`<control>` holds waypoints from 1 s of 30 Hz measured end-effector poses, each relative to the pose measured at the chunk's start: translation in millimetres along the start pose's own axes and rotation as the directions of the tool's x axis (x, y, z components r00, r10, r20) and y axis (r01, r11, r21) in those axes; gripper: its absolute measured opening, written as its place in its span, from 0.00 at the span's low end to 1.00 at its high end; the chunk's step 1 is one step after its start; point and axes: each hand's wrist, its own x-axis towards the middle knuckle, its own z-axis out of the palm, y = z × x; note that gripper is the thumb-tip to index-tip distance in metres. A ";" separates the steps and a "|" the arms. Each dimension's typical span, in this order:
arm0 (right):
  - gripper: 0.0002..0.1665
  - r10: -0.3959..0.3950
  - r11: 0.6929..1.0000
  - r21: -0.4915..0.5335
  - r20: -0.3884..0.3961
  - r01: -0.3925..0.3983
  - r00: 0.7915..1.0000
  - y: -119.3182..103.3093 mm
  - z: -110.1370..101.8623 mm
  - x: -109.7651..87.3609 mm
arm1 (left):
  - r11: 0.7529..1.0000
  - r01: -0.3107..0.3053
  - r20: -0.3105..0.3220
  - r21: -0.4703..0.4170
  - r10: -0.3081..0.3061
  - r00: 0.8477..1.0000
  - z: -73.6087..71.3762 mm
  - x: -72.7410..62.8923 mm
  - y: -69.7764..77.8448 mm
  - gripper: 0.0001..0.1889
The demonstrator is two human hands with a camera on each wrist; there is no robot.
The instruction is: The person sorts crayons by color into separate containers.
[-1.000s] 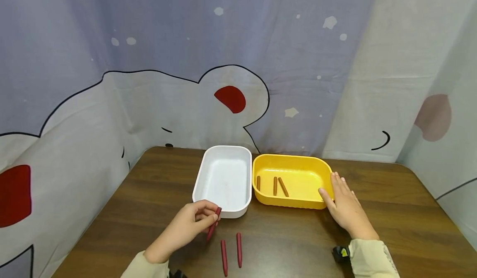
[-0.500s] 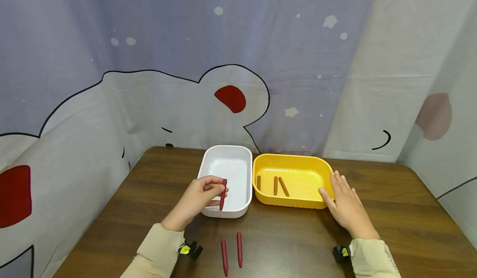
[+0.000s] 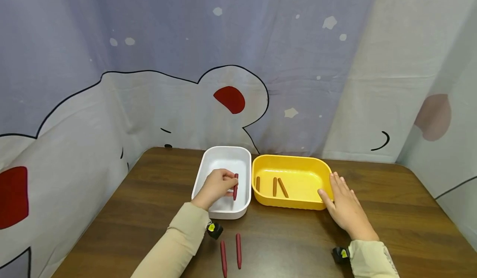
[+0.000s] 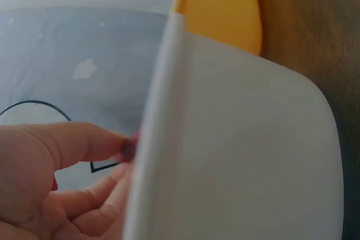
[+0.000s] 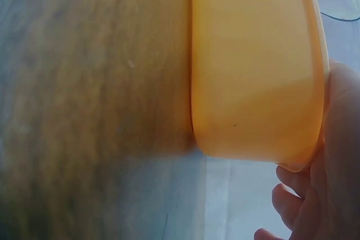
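In the head view, my left hand (image 3: 217, 187) pinches a dark red crayon (image 3: 235, 187) between thumb and fingers. The crayon is upright within the outline of the white bin (image 3: 201, 178); its height over the floor is hard to tell. The left wrist view shows my thumb (image 4: 84, 141) on the crayon's end (image 4: 129, 145), with the bin's wall hiding the rest. My right hand (image 3: 346, 207) rests on the right end of the yellow bin (image 3: 294, 203), fingers straight along its outside, thumb at the front rim. Several brown crayons (image 3: 275, 186) stand or lean in the yellow bin.
Two more dark red crayons (image 3: 239, 251) lie on the brown wooden table (image 3: 149, 203) in front of the bins. The two bins stand side by side, and a printed curtain (image 3: 298, 63) hangs behind the table.
My left hand has carried the red crayon forward and to the right, from the white bin's front left corner to over its inside. My right hand has stayed at the yellow bin.
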 end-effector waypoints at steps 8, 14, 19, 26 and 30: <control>0.50 0.007 1.000 0.007 0.000 -0.007 1.000 0.2 0.3 0.1 | 0.978 0.051 -0.047 0.202 -0.042 0.998 13.6 8.6 -0.2 0.06; 0.49 0.003 1.000 0.015 0.000 -0.003 1.000 0.0 1.3 0.2 | 0.952 0.073 -0.025 0.297 -0.069 0.997 17.1 8.5 0.4 0.04; 0.49 -0.006 1.000 0.015 -0.007 0.006 1.000 -1.0 1.5 0.8 | 0.941 0.045 0.017 0.335 -0.054 0.998 16.0 7.0 -1.6 0.06; 0.49 -0.009 1.000 0.017 -0.007 0.010 1.000 -1.3 2.1 0.0 | 0.927 -0.049 0.037 0.371 0.038 0.999 6.3 1.4 -2.8 0.09; 0.49 -0.006 1.000 0.018 -0.009 0.007 1.000 -0.6 2.0 0.3 | 0.927 -0.124 0.028 0.354 0.122 0.992 -1.9 -9.7 0.7 0.10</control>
